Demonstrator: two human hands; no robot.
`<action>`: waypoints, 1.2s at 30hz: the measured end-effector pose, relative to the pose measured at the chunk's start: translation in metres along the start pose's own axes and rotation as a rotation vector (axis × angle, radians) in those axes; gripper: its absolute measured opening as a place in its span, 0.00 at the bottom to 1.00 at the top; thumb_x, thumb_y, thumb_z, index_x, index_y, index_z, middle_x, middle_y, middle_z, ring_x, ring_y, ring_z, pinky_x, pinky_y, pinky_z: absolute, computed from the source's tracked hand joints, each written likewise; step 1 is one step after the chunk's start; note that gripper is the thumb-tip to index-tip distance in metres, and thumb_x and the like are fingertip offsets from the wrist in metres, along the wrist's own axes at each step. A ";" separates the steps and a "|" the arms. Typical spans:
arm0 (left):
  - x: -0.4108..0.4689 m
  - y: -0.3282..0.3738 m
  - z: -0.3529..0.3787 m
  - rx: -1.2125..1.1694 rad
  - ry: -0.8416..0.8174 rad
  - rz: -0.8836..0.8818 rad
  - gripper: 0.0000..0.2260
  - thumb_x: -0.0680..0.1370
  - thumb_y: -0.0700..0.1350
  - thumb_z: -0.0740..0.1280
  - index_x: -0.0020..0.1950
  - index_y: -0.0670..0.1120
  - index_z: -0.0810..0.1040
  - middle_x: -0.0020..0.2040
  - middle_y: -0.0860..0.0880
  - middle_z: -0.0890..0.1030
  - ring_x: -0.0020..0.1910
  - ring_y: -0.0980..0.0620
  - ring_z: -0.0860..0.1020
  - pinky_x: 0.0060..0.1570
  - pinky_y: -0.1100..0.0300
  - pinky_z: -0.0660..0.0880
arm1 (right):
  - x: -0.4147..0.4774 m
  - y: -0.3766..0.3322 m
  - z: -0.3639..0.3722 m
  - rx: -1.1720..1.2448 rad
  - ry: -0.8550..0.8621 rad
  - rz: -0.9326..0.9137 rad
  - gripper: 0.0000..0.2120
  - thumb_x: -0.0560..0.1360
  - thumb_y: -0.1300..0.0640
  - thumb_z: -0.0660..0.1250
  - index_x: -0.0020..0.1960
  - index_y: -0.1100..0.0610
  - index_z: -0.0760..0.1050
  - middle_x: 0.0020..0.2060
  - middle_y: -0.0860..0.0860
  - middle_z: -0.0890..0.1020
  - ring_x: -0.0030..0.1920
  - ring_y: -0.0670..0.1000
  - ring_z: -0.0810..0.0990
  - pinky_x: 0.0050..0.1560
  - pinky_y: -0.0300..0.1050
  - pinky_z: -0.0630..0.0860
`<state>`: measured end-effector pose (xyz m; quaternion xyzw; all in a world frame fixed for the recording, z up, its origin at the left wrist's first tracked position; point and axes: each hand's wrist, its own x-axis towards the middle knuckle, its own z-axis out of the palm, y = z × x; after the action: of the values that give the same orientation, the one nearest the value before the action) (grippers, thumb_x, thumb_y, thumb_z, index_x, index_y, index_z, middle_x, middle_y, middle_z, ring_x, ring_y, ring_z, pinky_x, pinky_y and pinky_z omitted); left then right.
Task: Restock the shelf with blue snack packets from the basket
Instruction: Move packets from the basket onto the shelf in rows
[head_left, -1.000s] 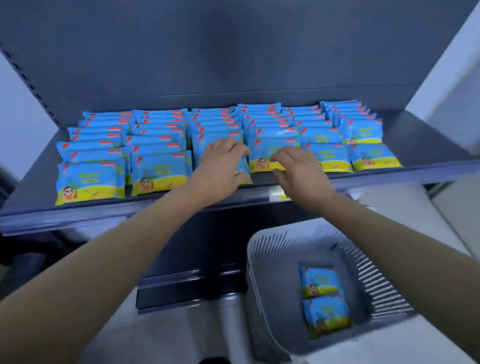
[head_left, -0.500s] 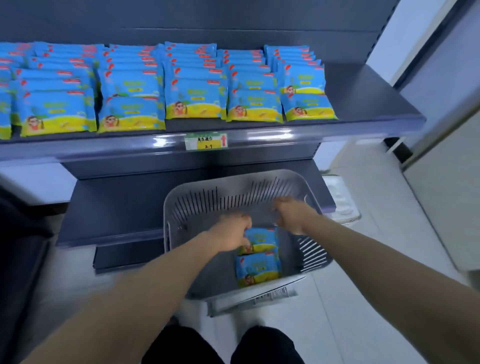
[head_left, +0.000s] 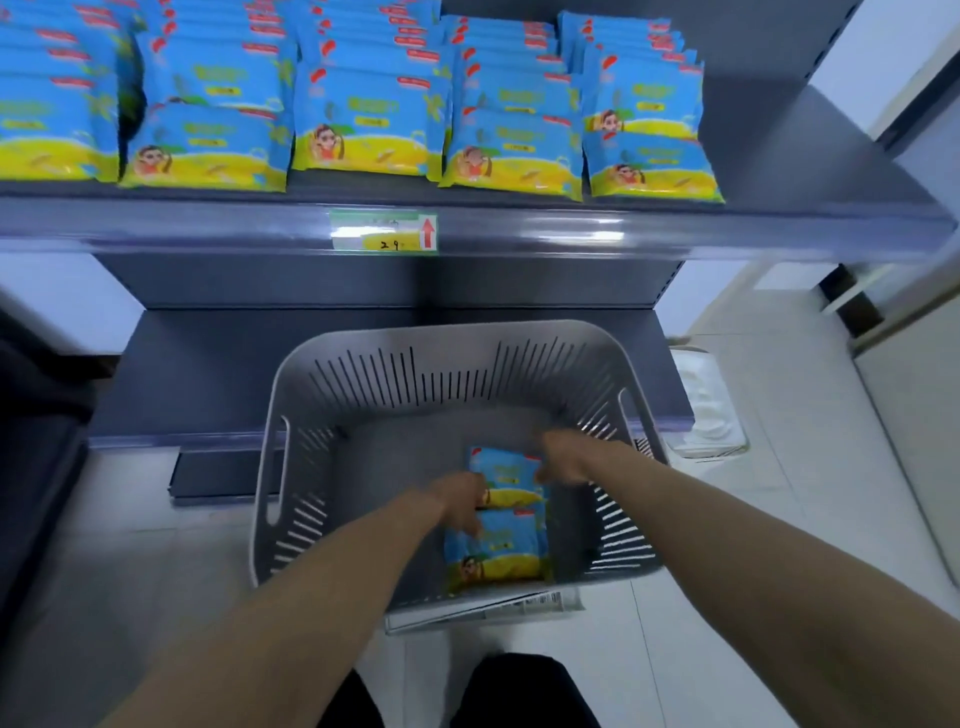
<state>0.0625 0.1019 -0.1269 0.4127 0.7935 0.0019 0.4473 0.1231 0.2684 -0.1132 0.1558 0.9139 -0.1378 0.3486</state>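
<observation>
Left hand (head_left: 460, 500) and right hand (head_left: 565, 460) dropped from shelf (head_left: 789, 171) into basket (head_left: 306, 410).

a single wide-angle camera sits on the person's head, facing forward and steeply down. the basket (head_left: 311, 395) lies close below at mid-frame, the shelf (head_left: 519, 228) runs across the top just ahead, and the floor (head_left: 779, 519) fills the lower sides.

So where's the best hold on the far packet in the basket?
Its left and right edges, from above: the far packet lies flat on the basket floor, walled in, and the left hand and right hand flank it.
</observation>
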 end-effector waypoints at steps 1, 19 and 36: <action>0.001 0.000 0.001 -0.010 -0.011 0.005 0.24 0.72 0.43 0.72 0.65 0.38 0.70 0.65 0.41 0.74 0.62 0.44 0.74 0.58 0.55 0.71 | 0.005 0.000 0.002 0.009 -0.019 -0.003 0.22 0.74 0.55 0.69 0.66 0.60 0.72 0.63 0.58 0.76 0.61 0.57 0.76 0.61 0.47 0.74; -0.044 -0.039 -0.040 0.008 0.062 -0.120 0.15 0.68 0.45 0.76 0.52 0.41 0.80 0.44 0.48 0.78 0.43 0.49 0.76 0.41 0.58 0.71 | 0.033 -0.022 0.017 -0.134 -0.132 0.054 0.30 0.68 0.47 0.75 0.66 0.56 0.74 0.63 0.55 0.78 0.62 0.55 0.77 0.58 0.43 0.73; -0.189 0.005 -0.219 0.339 0.409 0.069 0.12 0.72 0.46 0.71 0.37 0.46 0.68 0.34 0.53 0.66 0.39 0.50 0.68 0.37 0.56 0.65 | -0.138 -0.077 -0.230 0.006 0.474 -0.123 0.16 0.75 0.56 0.67 0.62 0.54 0.72 0.54 0.54 0.79 0.57 0.57 0.77 0.47 0.46 0.70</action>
<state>-0.0415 0.0610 0.1405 0.4995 0.8419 -0.0326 0.2016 0.0548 0.2553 0.1571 0.1287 0.9775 -0.1211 0.1150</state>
